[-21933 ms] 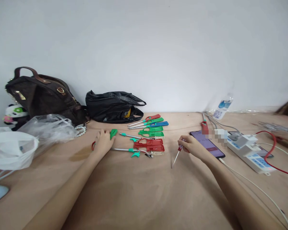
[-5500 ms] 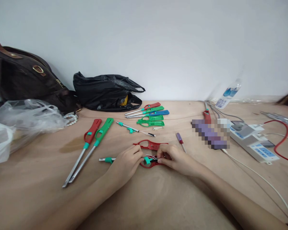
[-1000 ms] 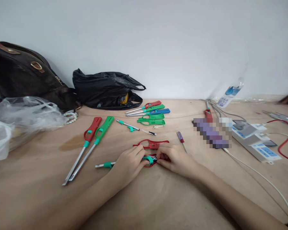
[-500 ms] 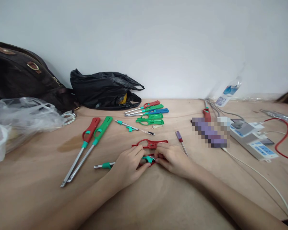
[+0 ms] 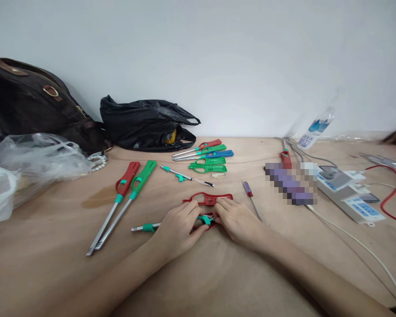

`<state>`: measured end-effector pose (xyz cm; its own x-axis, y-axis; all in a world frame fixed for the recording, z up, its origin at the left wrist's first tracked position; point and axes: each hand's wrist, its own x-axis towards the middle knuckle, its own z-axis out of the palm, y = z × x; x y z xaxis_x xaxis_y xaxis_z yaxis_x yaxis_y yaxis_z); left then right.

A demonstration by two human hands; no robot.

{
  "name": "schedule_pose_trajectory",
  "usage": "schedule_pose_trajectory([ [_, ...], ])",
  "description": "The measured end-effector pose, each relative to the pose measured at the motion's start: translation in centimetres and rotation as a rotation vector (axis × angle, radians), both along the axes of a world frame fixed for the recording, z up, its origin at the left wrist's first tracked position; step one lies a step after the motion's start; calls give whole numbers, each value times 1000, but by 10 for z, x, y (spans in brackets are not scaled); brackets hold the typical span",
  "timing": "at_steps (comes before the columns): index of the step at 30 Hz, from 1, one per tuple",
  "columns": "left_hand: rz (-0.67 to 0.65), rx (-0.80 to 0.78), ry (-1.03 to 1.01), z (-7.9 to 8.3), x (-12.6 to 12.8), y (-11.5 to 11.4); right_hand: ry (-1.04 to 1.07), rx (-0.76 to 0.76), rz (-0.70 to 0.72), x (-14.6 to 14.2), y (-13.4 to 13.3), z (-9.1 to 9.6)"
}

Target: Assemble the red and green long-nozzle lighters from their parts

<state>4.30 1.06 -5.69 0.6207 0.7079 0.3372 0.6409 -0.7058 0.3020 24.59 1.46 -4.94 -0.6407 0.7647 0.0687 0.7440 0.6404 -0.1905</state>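
Observation:
Both hands meet over a red plastic lighter shell half (image 5: 207, 220) lying on the tan table (image 5: 198, 281). My left hand (image 5: 177, 228) pinches the teal trigger (image 5: 204, 219) and the metal tube (image 5: 144, 227) that sticks out to the left. My right hand (image 5: 237, 219) presses its curled fingers on the right end of the same shell. A second red shell half (image 5: 208, 198) lies just beyond the fingers. Right of my right hand lies a small screwdriver (image 5: 251, 197) with a purple-red handle.
A red and a green long lighter (image 5: 125, 197) lie side by side at left. Further back are more lighters and green shells (image 5: 207, 159), a loose tube (image 5: 185, 177), a black bag (image 5: 148, 125), a brown handbag (image 5: 36, 105), clear bags (image 5: 29, 163). A power strip (image 5: 350, 198), cables and bottle (image 5: 315, 127) stand right.
Over the last second the hands stay on the red shell with only small finger shifts. Long before, my right hand held the screwdriver, which now lies on the table.

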Motion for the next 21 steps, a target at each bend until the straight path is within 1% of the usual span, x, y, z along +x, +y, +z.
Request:
schedule_pose_trajectory([
  [8,-4,-7,-24,0,1,1,56,-29,-17,2,0,-1],
  [15,20,-29,-40,-2,0,1,251,-171,73,17,7,6],
  [21,14,-25,-60,-5,0,1,298,-190,-3,14,7,2],
])
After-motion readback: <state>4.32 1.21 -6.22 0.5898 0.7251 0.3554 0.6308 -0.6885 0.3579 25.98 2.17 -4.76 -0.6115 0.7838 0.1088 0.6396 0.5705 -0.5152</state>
